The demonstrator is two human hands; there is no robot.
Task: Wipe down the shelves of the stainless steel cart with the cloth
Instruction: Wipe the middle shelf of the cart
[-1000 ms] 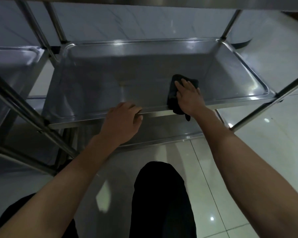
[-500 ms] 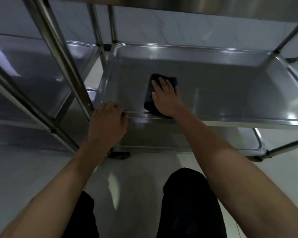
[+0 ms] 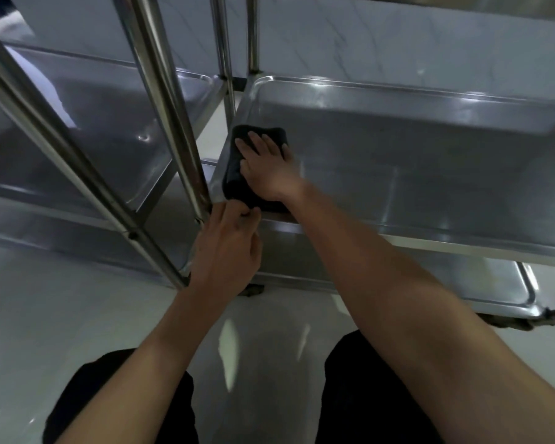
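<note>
The stainless steel cart (image 3: 398,238) fills the right and centre of the view, with its middle shelf (image 3: 414,161) a shallow tray with a raised rim, and a lower shelf (image 3: 481,283) showing beneath it at the right; a second steel cart (image 3: 87,129) of the same kind stands just beside it on the left, its upright posts (image 3: 161,100) slanting across the foreground; below both lies a pale glossy tiled floor (image 3: 77,318), and the person's dark trousers (image 3: 369,398) show at the bottom edge; the right hand (image 3: 265,165) lies flat with fingers straight and slightly spread, pressing down on the cloth (image 3: 237,184); the left hand (image 3: 228,248) has its fingers curled over the front rim of the middle shelf at its near left corner, close to the post there, gripping the edge; the cloth is dark, folded into a thick pad, and sits on the middle shelf in the near left corner, touching the left wall of the tray, most of it covered by the right hand, its far and near ends showing beyond the fingers and the wrist.
</note>
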